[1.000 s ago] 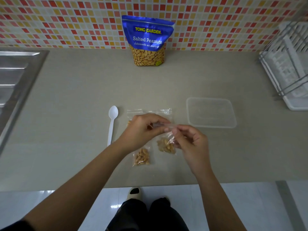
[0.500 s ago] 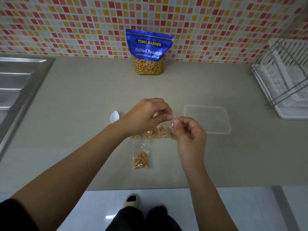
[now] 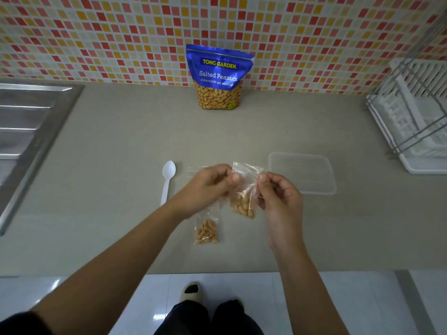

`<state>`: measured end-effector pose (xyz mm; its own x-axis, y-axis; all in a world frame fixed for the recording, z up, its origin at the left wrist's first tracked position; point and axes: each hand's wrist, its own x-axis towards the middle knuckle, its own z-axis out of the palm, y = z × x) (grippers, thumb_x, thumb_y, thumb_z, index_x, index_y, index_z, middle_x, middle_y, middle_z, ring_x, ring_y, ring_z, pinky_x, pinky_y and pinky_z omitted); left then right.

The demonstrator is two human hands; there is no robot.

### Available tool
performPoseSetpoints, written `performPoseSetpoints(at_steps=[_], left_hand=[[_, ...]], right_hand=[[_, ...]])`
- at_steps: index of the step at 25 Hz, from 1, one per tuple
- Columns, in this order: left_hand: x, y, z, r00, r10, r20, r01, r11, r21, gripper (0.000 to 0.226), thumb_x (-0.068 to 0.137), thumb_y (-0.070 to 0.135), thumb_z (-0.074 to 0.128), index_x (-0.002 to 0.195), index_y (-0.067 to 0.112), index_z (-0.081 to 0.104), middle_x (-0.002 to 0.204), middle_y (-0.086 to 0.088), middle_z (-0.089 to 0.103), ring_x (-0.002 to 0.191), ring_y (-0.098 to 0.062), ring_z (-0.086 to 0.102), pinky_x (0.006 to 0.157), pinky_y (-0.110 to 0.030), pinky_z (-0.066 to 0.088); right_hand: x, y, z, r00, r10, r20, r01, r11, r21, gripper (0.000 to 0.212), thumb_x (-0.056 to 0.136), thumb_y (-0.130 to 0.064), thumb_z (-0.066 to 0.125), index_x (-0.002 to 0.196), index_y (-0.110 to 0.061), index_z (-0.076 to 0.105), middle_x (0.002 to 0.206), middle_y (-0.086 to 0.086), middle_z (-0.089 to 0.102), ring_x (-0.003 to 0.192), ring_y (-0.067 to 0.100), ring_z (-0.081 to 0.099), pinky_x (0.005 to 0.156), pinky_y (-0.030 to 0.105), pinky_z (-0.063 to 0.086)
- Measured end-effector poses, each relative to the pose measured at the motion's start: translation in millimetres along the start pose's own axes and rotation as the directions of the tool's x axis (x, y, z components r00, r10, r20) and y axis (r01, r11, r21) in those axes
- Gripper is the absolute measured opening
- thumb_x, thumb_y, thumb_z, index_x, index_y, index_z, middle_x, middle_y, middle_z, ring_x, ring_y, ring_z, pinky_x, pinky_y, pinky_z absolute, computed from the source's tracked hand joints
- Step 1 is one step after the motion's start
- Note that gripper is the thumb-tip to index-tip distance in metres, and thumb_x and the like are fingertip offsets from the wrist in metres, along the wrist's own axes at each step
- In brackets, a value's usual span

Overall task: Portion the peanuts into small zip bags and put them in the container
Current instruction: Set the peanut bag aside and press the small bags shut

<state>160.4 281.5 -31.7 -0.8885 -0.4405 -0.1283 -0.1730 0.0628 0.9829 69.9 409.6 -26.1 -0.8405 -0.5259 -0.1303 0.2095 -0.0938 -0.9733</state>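
A small clear zip bag of peanuts (image 3: 243, 199) hangs upright above the counter, its top edge pinched between my left hand (image 3: 208, 187) and my right hand (image 3: 278, 194). A second filled zip bag (image 3: 206, 231) lies flat on the counter just below my left hand. More clear bags (image 3: 193, 170) lie partly hidden behind my left hand. The blue Salted Peanuts pouch (image 3: 219, 77) stands against the tiled wall. A clear rectangular plastic container (image 3: 302, 172) rests to the right of my hands. A white plastic spoon (image 3: 167, 180) lies to the left.
A steel sink drainboard (image 3: 29, 131) borders the counter on the left. A white dish rack (image 3: 416, 117) stands at the right edge. The counter's front edge (image 3: 217, 272) runs just below the bags, with floor and my feet beneath.
The bag in my hands went from held sideways with peanuts spread along it to hanging upright with peanuts at the bottom. My hands lifted slightly and shifted right.
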Motion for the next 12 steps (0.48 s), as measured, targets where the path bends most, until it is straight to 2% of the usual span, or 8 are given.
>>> performPoseSetpoints(at_steps=[2,4,5,6,7,8,10,12], left_hand=[[-16.4,-17.1,22.0,0.988,-0.147,0.05,0.155,0.953,-0.259,0.008,0.088,0.021,0.061,0.092,0.014,0.062,0.083,0.001,0.065,0.077,-0.007,0.062,0.07,-0.022,0.053],[-26.9,-35.1,40.2,0.958,-0.287,-0.002,0.265,0.888,-0.377,0.011,0.088,0.008,0.061,0.098,0.013,0.062,0.087,0.0,0.065,0.076,-0.008,0.064,0.067,-0.021,0.055],[-30.9,-43.8,48.3,0.925,-0.374,-0.064,0.326,0.869,-0.372,0.011,0.088,0.007,0.061,0.098,0.011,0.061,0.087,-0.003,0.063,0.073,-0.009,0.063,0.065,-0.02,0.055],[-33.8,-51.8,55.2,0.885,-0.443,-0.142,0.384,0.868,-0.316,0.011,0.087,0.007,0.062,0.098,0.01,0.061,0.085,-0.005,0.063,0.07,-0.01,0.063,0.064,-0.021,0.056],[-36.0,-57.2,60.8,0.853,-0.465,-0.238,0.435,0.885,-0.169,0.014,0.086,0.01,0.063,0.1,0.009,0.061,0.084,-0.006,0.064,0.067,-0.012,0.063,0.064,-0.024,0.057],[-37.2,-61.7,65.5,0.846,-0.426,-0.32,0.459,0.888,0.033,0.02,0.085,0.014,0.063,0.104,0.01,0.059,0.082,-0.007,0.066,0.068,-0.016,0.064,0.067,-0.028,0.057],[-38.9,-67.0,74.5,0.875,-0.289,-0.388,0.439,0.811,0.386,0.029,0.085,0.022,0.062,0.11,0.011,0.05,0.083,-0.008,0.069,0.077,-0.024,0.066,0.074,-0.033,0.052],[-38.1,-67.6,80.5,0.891,-0.204,-0.406,0.414,0.732,0.541,0.032,0.088,0.026,0.057,0.112,0.011,0.042,0.087,-0.009,0.068,0.082,-0.026,0.065,0.071,-0.032,0.047]], right_hand=[[8.4,12.2,-6.8,0.997,0.077,-0.008,-0.077,0.997,-0.025,0.007,0.088,-0.009,0.061,0.082,-0.01,0.065,0.056,-0.003,0.056,0.051,0.007,0.049,0.056,0.019,0.045],[15.9,32.6,-14.7,0.989,0.142,-0.032,-0.145,0.972,-0.183,0.009,0.085,-0.013,0.065,0.077,-0.017,0.067,0.06,-0.003,0.062,0.051,0.004,0.054,0.059,0.021,0.048],[18.8,45.5,-19.6,0.989,0.142,-0.037,-0.147,0.94,-0.309,0.013,0.083,-0.015,0.067,0.074,-0.023,0.067,0.061,-0.004,0.064,0.051,0.004,0.057,0.06,0.022,0.048],[20.5,58.0,-23.7,0.991,0.133,-0.027,-0.131,0.888,-0.441,0.014,0.082,-0.018,0.069,0.071,-0.026,0.066,0.062,-0.006,0.065,0.053,0.004,0.059,0.062,0.022,0.048],[21.1,69.1,-26.4,0.992,0.127,-0.012,-0.112,0.828,-0.55,0.012,0.081,-0.021,0.07,0.071,-0.027,0.066,0.063,-0.008,0.065,0.057,0.006,0.062,0.064,0.022,0.048],[20.8,78.7,-27.9,0.993,0.122,-0.001,-0.096,0.775,-0.625,0.008,0.08,-0.024,0.07,0.073,-0.026,0.068,0.065,-0.009,0.066,0.061,0.007,0.063,0.066,0.022,0.047],[19.6,93.0,-29.4,0.993,0.114,0.008,-0.075,0.708,-0.702,0.007,0.081,-0.025,0.07,0.081,-0.018,0.072,0.07,-0.005,0.068,0.067,0.008,0.063,0.064,0.019,0.044],[17.9,100.4,-28.6,0.995,0.098,0.012,-0.055,0.654,-0.755,0.012,0.082,-0.023,0.068,0.087,-0.015,0.073,0.078,-0.001,0.072,0.071,0.011,0.064,0.063,0.017,0.044]])
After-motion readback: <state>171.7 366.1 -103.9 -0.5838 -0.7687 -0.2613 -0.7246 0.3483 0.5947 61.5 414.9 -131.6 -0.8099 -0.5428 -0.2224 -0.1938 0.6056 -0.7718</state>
